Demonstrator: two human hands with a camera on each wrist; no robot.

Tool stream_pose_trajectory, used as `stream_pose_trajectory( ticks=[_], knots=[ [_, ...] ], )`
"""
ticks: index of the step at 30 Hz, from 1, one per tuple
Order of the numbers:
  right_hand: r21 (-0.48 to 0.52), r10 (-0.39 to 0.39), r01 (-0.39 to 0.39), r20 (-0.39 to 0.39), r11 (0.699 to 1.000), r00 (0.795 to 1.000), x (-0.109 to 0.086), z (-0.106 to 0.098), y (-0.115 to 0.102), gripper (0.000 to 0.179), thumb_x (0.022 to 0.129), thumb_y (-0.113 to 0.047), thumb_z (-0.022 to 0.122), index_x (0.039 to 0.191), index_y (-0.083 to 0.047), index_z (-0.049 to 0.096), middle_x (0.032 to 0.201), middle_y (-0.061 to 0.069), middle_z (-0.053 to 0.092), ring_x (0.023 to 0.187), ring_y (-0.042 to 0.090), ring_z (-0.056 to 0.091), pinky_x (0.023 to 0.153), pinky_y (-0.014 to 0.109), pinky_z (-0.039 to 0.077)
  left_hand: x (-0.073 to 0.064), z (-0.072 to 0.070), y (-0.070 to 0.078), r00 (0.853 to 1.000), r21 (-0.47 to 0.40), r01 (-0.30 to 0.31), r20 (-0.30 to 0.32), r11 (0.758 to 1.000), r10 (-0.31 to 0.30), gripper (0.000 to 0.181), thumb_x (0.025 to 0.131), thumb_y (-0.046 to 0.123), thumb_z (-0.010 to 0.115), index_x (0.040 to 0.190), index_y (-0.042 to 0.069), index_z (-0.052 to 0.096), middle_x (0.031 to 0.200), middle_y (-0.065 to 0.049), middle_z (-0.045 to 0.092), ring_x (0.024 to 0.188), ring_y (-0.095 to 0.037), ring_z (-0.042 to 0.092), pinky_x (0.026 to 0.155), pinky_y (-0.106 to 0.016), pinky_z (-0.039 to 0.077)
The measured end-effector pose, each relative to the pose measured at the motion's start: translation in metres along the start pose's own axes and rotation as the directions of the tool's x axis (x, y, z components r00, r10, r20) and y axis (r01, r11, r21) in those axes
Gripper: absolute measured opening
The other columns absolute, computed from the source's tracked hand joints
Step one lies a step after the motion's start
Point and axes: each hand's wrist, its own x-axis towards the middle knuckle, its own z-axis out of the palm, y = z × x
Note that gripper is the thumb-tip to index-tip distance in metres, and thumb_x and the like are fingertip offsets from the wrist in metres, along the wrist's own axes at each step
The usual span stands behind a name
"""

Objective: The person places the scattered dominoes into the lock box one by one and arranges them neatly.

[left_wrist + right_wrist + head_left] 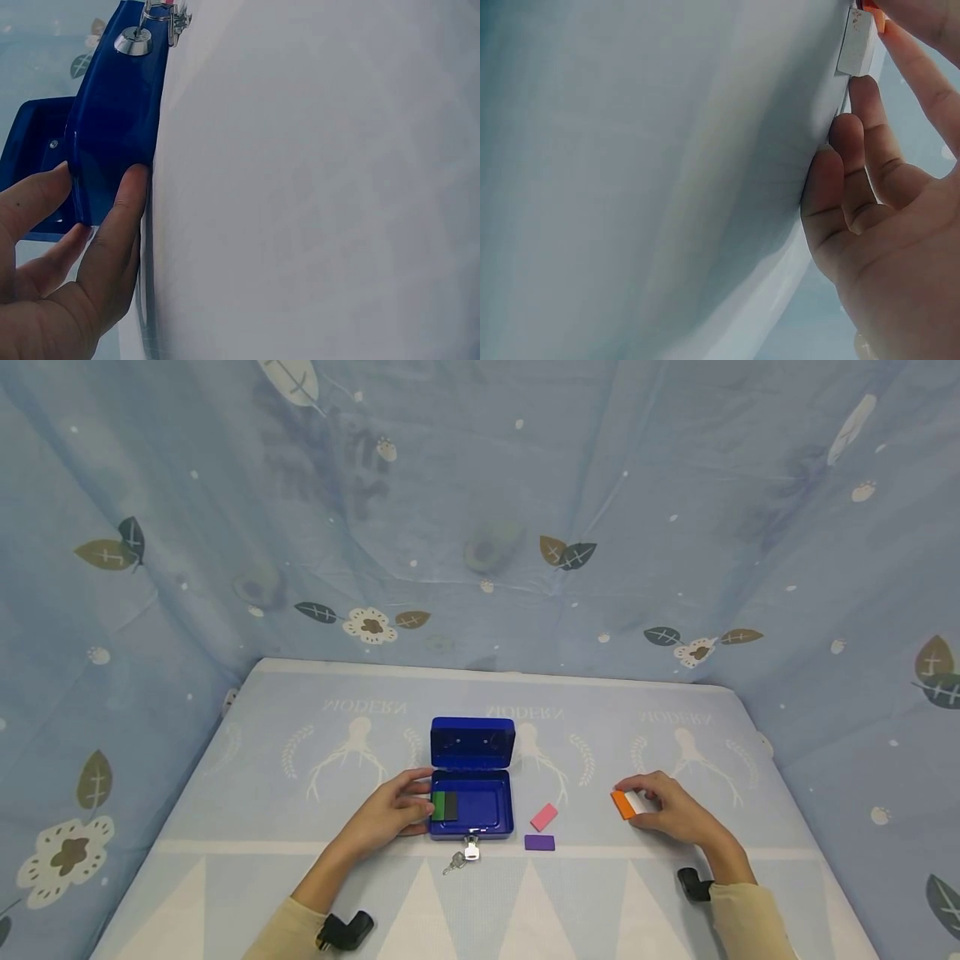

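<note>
A blue metal cash box [510, 806] stands on the table with its lid [472, 743] raised. Inside, a green block [438, 806] and a black block [451, 806] lie side by side along the left wall. My left hand [390, 814] touches the box's left side, its fingers spread along the wall and one tip at the rim. To the right, my right hand [670, 810] pinches an orange block [623, 805] together with a white block [856, 43], low over the table. A pink block [543, 816] and a purple block [539, 842] lie between box and right hand.
A padlock [472, 850] hangs at the box's front, with small keys [456, 862] beside it. The pale patterned table cover [285, 827] runs back to a blue printed curtain [480, 510], which also rises at both sides. Black wrist cameras [347, 931] sit near the sleeves.
</note>
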Motion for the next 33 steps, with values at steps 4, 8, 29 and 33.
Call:
stream_pose_trajectory(
  ticks=[4,8,29,33],
  knots=[
    [-0.007,0.035,-0.035,0.001,0.999,0.999,0.002,0.001,0.002,0.048,0.077,0.0,0.084,0.122,-0.007,0.069,0.119,0.007,0.066,0.104,0.026,0.052,0.087,0.034,0.045,0.0,0.0,0.001,1.0,0.009,0.002,-0.003,1.0,-0.002,0.061,0.097,0.004,0.065,0.152,0.005,0.039,0.144,-0.029,0.044,0.12,-0.038,0.057,0.086,-0.045,0.059],
    [-0.027,0.07,-0.071,-0.005,0.997,0.998,0.004,0.002,0.003,0.047,0.078,-0.003,0.084,0.122,-0.009,0.07,0.117,0.004,0.065,0.102,0.025,0.051,0.086,0.035,0.045,0.0,0.0,0.001,1.0,0.009,0.0,-0.001,1.0,0.0,0.061,0.097,0.004,0.065,0.152,0.005,0.038,0.144,-0.029,0.044,0.12,-0.039,0.056,0.086,-0.045,0.059],
    [-0.003,-0.011,0.011,-0.029,1.0,1.0,0.028,0.029,-0.04,0.047,0.08,-0.01,0.085,0.123,-0.017,0.067,0.114,0.0,0.062,0.101,0.027,0.053,0.086,0.045,0.048,0.002,-0.002,-0.005,1.0,0.018,0.0,-0.002,1.0,0.0,0.061,0.096,0.004,0.066,0.151,0.006,0.04,0.142,-0.027,0.046,0.118,-0.036,0.058,0.085,-0.043,0.059],
    [0.005,-0.032,0.033,-0.03,0.999,0.999,0.034,0.037,-0.046,0.046,0.081,-0.011,0.084,0.123,-0.017,0.067,0.113,-0.001,0.062,0.101,0.026,0.054,0.086,0.045,0.048,0.002,-0.002,-0.004,1.0,0.006,-0.002,0.006,1.0,0.002,0.061,0.096,0.003,0.065,0.151,0.004,0.039,0.142,-0.029,0.045,0.119,-0.037,0.058,0.086,-0.044,0.059]
  ],
)
